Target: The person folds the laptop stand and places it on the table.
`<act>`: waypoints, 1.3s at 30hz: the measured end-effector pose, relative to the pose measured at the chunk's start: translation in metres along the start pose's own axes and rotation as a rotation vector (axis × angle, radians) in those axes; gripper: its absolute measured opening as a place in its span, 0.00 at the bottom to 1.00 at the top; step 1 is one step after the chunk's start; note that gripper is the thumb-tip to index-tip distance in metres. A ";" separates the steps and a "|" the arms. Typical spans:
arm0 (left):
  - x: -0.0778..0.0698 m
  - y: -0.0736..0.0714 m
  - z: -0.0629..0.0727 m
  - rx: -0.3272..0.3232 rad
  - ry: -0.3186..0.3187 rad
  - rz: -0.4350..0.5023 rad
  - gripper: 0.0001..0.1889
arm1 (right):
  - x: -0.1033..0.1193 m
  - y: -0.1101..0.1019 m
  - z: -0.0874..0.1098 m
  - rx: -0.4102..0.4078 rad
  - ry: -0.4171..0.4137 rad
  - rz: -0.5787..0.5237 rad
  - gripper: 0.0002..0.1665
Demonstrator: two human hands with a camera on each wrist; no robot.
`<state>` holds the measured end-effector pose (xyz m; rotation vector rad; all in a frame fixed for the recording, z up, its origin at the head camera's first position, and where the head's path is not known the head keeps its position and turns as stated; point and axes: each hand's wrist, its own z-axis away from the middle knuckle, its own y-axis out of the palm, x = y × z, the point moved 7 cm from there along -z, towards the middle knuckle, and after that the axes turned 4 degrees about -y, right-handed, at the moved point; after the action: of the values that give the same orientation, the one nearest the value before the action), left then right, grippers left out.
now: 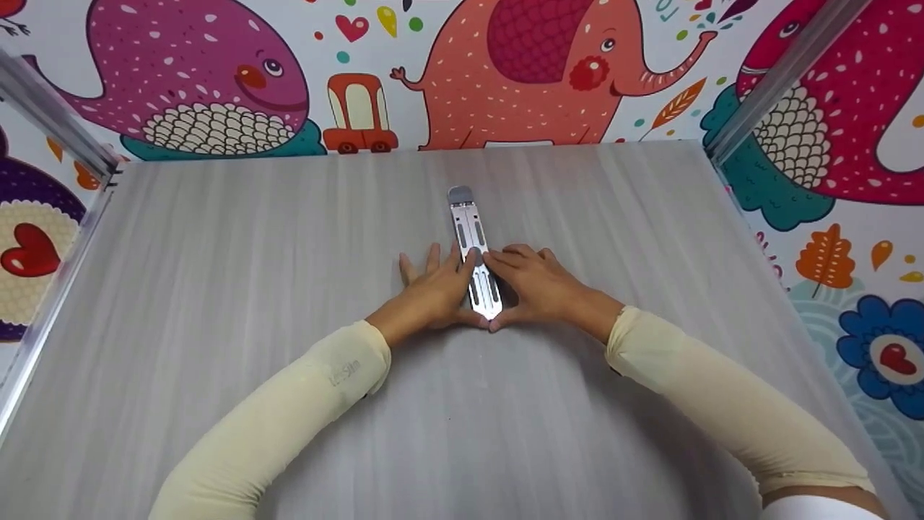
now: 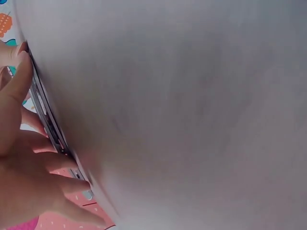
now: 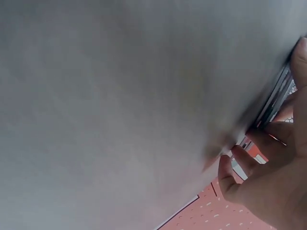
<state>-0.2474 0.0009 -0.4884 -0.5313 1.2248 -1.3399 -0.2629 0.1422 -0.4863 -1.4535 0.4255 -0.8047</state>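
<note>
A folded silver metal laptop stand (image 1: 470, 230) with long slots lies on the table, its grey rounded end pointing away. My left hand (image 1: 439, 291) holds its left side, the thumb at the pointed near end and a finger on the round middle joint. On the opposite side my right hand (image 1: 543, 287) holds it too, thumb at the same near tip and fingertips by the joint. The left wrist view shows the left hand (image 2: 36, 177) along the stand's thin edge (image 2: 48, 112). In the right wrist view, the right hand (image 3: 273, 182) partly covers the stand (image 3: 277, 98).
The grey wood-grain table (image 1: 216, 267) spreads around both hands. Behind it rises a wall (image 1: 375, 43) printed with cartoon animals. Metal posts stand at the back left (image 1: 58, 108) and back right (image 1: 787, 79) corners.
</note>
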 end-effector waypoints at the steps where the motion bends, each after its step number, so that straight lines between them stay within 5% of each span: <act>1: 0.000 0.000 -0.001 0.000 0.002 -0.003 0.67 | 0.000 0.000 0.000 -0.004 -0.001 0.002 0.72; 20: 0.008 -0.010 -0.020 0.054 0.014 0.033 0.67 | -0.007 -0.005 -0.013 0.036 0.084 0.021 0.72; 39: 0.010 -0.014 -0.031 0.001 0.013 0.048 0.67 | -0.010 -0.007 -0.023 0.075 0.066 -0.077 0.72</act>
<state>-0.2823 -0.0010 -0.4906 -0.4897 1.2398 -1.3054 -0.2877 0.1337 -0.4844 -1.3828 0.3869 -0.9235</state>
